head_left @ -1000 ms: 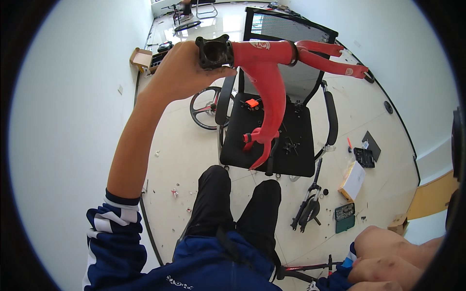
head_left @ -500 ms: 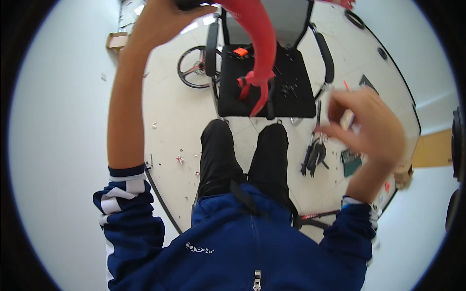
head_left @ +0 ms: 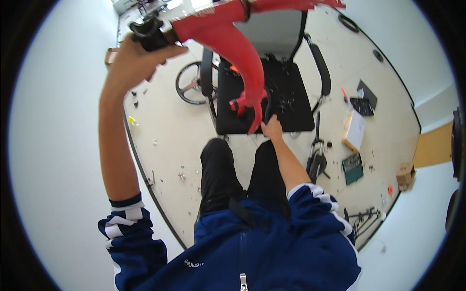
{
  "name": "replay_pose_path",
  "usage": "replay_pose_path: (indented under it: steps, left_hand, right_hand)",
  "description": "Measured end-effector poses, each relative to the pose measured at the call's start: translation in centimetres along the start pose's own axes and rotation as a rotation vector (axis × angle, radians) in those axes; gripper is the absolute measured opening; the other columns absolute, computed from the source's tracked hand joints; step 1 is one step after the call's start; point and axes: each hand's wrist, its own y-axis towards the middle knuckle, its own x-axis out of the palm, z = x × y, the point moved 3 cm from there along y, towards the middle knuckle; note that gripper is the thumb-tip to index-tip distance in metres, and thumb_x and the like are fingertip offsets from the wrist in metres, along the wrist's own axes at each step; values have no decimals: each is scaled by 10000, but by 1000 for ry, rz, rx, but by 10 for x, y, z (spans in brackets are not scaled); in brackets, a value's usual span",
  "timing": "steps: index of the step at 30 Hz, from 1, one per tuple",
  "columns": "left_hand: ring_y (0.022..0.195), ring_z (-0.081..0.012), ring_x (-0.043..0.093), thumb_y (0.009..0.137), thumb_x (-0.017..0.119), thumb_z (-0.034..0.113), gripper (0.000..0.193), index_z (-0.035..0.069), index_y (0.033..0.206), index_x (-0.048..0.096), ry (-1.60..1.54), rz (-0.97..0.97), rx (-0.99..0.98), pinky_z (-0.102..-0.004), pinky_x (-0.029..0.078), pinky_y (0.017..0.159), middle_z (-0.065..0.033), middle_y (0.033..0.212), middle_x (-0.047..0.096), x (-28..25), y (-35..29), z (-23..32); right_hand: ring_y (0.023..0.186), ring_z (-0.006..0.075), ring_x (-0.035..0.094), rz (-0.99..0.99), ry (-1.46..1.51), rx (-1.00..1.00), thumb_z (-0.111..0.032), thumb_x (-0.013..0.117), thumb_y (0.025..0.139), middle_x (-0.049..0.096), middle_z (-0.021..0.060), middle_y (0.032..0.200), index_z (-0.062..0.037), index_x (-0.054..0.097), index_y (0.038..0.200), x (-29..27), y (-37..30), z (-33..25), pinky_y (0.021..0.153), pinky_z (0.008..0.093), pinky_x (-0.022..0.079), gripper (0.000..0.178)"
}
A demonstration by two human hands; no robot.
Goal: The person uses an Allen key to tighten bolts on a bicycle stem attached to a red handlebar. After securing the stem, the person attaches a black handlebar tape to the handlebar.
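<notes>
A red bicycle frame (head_left: pixel 250 68) hangs in front of me over a black office chair, its curved tube running down to forked ends above the seat. At the upper left, my left hand (head_left: pixel 133 63) is closed around the black fitting (head_left: pixel 148 34) at the end of the frame's tube, thumb stretched along underneath. My right hand (head_left: pixel 273 128) reaches to the seat's front edge. Its fingers are closed on the lower end of a black curved bar (head_left: pixel 268 104) beside the frame's forked end. The fingertips of that hand are partly hidden.
Small dark parts lie on the chair seat (head_left: pixel 298 116). A spoked wheel (head_left: pixel 187 82) is left of the chair. On the floor to the right are a black fork-like part (head_left: pixel 316 160), a white box (head_left: pixel 354 131), a green tool case (head_left: pixel 353 169) and a cardboard box (head_left: pixel 406 174).
My right hand has moved from the right side inward and down to the black bar. The red frame has come lower into view, with my left hand still on its upper end.
</notes>
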Motion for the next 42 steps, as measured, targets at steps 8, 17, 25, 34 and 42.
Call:
replay_pose_path:
  steps: [8,17,25,34,42]
  left_hand:
    - [413,-105,505,714,849,443,412,70,874,775,31,51,-83,-266,416,461,-14,552,595,-1,-4,11]
    - [438,-133,617,743,836,429,367,75,796,752,82,-29,-182,-257,488,449,-8,554,608,-4,2,8]
    - [580,-157,612,756,822,523,421,113,844,788,54,-104,-126,-314,481,594,-31,621,656,1,3,26]
    - [520,-110,520,876,645,644,629,25,788,713,-164,27,-107,-279,392,492,-19,590,549,18,17,20]
    - [593,-208,641,894,666,570,582,-7,848,719,-99,318,-157,-352,482,586,-93,636,663,27,8,27]
  right_hand:
    - [482,256,627,-430,615,84,-255,660,839,630,156,652,51,603,756,-38,23,15,480,382,520,322]
    - [388,103,414,-56,985,110,-259,606,973,457,6,575,-38,543,892,-157,-73,4,372,283,389,244]
    - [358,97,371,-54,1231,-457,-218,525,1019,405,13,575,-24,498,899,-297,-174,-137,344,279,372,230]
    - [393,83,451,-254,629,-720,-171,623,948,509,20,572,58,570,1040,-347,-198,-289,369,262,359,252]
    - [533,185,636,-28,412,-746,-105,613,886,660,153,724,92,551,1153,-335,-177,-299,538,317,495,337]
